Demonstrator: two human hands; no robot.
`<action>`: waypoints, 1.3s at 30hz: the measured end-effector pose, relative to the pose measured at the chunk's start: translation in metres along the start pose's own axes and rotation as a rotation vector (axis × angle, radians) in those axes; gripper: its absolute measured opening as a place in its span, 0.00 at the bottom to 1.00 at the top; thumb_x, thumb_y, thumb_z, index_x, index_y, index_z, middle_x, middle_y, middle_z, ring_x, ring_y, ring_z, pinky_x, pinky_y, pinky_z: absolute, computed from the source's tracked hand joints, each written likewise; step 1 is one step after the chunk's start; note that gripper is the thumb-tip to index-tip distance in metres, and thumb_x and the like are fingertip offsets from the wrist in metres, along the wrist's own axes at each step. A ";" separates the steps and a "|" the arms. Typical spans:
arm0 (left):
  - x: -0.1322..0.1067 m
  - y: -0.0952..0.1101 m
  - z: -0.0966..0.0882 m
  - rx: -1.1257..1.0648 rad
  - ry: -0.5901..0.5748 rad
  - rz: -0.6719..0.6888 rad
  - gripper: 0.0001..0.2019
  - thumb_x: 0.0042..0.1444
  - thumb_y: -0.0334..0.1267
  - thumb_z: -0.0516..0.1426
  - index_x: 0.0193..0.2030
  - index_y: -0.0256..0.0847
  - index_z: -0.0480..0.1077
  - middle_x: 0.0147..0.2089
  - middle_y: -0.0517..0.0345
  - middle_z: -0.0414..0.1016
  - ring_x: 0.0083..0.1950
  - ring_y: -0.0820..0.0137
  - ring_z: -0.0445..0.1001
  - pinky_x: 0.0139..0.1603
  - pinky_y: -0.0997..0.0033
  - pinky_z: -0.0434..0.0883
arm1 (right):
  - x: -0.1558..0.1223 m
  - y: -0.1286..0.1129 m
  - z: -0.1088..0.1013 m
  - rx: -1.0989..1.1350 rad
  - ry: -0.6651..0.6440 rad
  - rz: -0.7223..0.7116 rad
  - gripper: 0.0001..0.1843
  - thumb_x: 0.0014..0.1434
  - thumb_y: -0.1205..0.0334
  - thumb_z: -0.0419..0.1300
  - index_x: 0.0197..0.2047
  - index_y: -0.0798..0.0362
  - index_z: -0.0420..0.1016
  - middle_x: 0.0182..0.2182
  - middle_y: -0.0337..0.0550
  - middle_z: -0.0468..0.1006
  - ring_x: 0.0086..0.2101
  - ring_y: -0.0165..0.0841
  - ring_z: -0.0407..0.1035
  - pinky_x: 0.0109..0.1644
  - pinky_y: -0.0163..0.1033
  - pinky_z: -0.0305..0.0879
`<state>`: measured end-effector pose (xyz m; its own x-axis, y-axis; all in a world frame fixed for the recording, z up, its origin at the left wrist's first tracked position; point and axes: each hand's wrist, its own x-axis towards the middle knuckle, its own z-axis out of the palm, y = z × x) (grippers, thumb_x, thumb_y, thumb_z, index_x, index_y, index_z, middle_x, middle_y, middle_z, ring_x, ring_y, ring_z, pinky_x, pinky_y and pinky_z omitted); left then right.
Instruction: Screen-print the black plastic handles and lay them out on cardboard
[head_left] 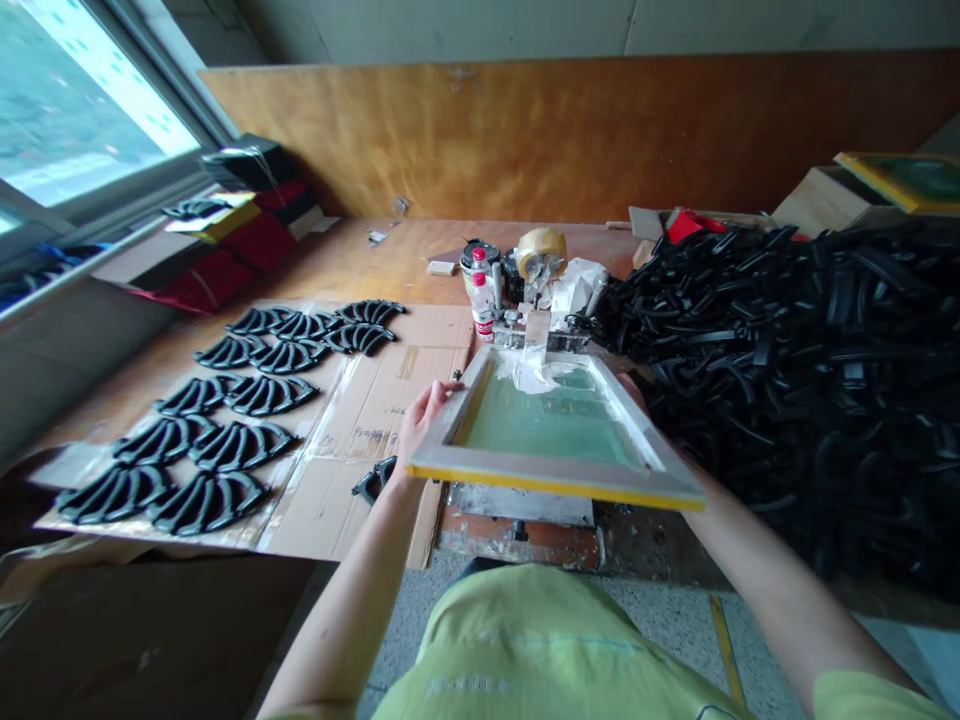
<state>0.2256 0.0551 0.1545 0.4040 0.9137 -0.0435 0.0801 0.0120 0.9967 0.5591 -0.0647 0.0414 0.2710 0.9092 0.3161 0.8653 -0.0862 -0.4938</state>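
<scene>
A screen printing frame (517, 472) with a green mesh is tilted up in front of me, its yellow-edged near side raised above a metal base plate (525, 503). White ink and a squeegee (537, 335) are at its far end. My left hand (421, 422) is closed at the frame's left side, fingers curled against the edge. Most of my right hand (634, 390) is hidden behind the frame's right side; its fingers cannot be made out. Left of the frame, a black fan-shaped plastic piece (373, 480) lies on cardboard, partly covered by my left forearm.
Several black fan-shaped pieces (251, 390) lie in rows on the cardboard sheet (360, 400). A large heap of black plastic parts (810, 380) fills the right side. Behind the frame stand red-capped bottles (481, 300) and a tape roll (541, 252). Boxes (247, 245) sit by the window.
</scene>
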 end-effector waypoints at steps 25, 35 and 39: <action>-0.024 -0.133 -0.010 0.076 -0.105 -0.244 0.35 0.53 0.55 0.58 0.65 0.38 0.61 0.35 0.58 0.74 0.31 0.73 0.70 0.31 0.75 0.66 | 0.039 -0.087 0.020 -0.098 -0.273 -0.427 0.09 0.56 0.76 0.55 0.32 0.55 0.73 0.31 0.46 0.74 0.37 0.36 0.66 0.39 0.37 0.60; -0.027 -0.100 -0.010 0.075 -0.102 -0.289 0.38 0.49 0.55 0.61 0.64 0.39 0.62 0.32 0.59 0.75 0.28 0.73 0.70 0.27 0.76 0.65 | 0.062 -0.092 0.015 -0.002 -0.172 -0.225 0.17 0.57 0.65 0.64 0.50 0.49 0.74 0.38 0.43 0.77 0.36 0.35 0.70 0.39 0.37 0.64; -0.027 -0.050 -0.015 -0.012 -0.152 -0.310 0.37 0.49 0.57 0.61 0.63 0.40 0.64 0.34 0.58 0.76 0.28 0.73 0.71 0.26 0.77 0.65 | 0.106 -0.069 -0.005 -0.075 0.019 0.016 0.32 0.55 0.62 0.65 0.63 0.45 0.64 0.40 0.44 0.78 0.36 0.37 0.71 0.41 0.39 0.65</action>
<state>0.1973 0.0358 0.1071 0.4930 0.7949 -0.3536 0.2105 0.2854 0.9350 0.5302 0.0354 0.1135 0.2923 0.8996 0.3245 0.8898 -0.1314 -0.4371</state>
